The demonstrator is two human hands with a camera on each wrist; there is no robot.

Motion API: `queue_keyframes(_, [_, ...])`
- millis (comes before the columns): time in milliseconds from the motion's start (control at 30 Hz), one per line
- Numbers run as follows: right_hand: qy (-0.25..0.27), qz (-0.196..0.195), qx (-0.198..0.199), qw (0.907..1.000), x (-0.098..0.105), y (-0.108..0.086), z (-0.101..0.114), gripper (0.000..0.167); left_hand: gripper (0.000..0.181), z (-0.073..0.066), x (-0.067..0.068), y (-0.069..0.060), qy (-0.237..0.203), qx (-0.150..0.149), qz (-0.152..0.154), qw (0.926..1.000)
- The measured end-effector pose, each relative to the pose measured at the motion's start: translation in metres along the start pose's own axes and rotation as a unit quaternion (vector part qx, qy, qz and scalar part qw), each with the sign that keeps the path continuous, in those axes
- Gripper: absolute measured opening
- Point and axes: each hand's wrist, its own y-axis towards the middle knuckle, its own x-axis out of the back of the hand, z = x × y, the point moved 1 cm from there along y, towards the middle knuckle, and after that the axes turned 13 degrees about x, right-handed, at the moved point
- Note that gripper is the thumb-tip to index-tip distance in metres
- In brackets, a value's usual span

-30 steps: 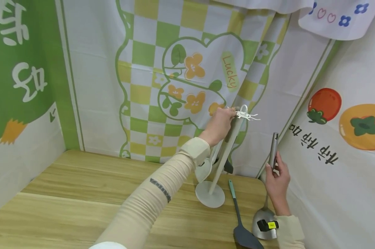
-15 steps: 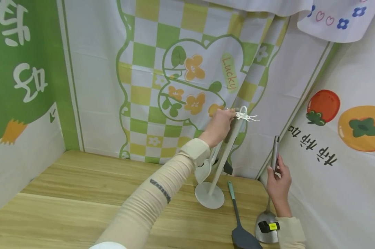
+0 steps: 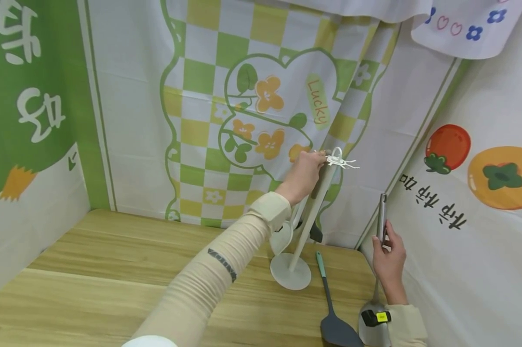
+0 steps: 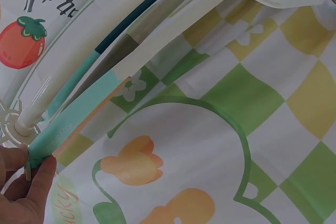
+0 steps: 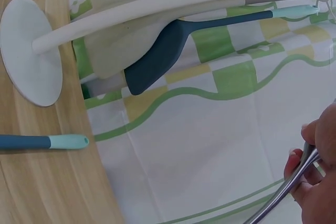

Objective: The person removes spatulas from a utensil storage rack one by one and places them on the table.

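My left hand (image 3: 304, 176) is at the top of a cream utensil stand (image 3: 313, 217). In the left wrist view, its thumb and fingers pinch the mint handle end of a cream spatula (image 4: 173, 32), just beside the hook ring (image 4: 13, 124). Whether the spatula hangs on a hook is hidden by the fingers. To the right, my right hand (image 3: 390, 258) grips a metal wok turner (image 3: 381, 217) by its handle. The turner points head down, its head partly covered by the wrist camera. A dark blue turner (image 5: 157, 59) with a mint handle hangs on the stand.
A second dark blue turner (image 3: 336, 330) lies on the wooden table (image 3: 113, 289), right of the stand's round base (image 3: 290, 279). Printed cloth (image 3: 200, 130) hangs close behind the stand. A white cloth wall (image 3: 482, 270) rises at the right.
My right hand has moved slightly down and to the right, lowering the metal wok turner. My left hand stays at the top of the stand.
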Motion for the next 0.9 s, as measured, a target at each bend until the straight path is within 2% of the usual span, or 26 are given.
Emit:
queue_keyframes(200, [-0.005, 0.020, -0.020, 0.9996, 0.002, -0.003, -0.005, 0.056, 0.019, 0.001, 0.000, 0.000, -0.007, 0.006, 0.007, 0.9999])
queue_keyframes(433, [-0.011, 0.059, -0.061, 0.9963, 0.003, -0.010, -0.012, 0.057, 0.019, 0.002, 0.000, 0.000, -0.016, 0.004, 0.007, 0.9998])
queue_keyframes(667, [-0.018, 0.072, -0.059, 0.9955, 0.003, -0.014, -0.020, 0.057, 0.018, 0.003, -0.002, 0.001, -0.012, -0.001, 0.006, 0.9999])
queue_keyframes(900, [-0.035, 0.101, -0.083, 0.9908, 0.002, -0.016, -0.025, 0.056, 0.019, 0.002, -0.001, 0.001, -0.011, -0.005, 0.000, 0.9999])
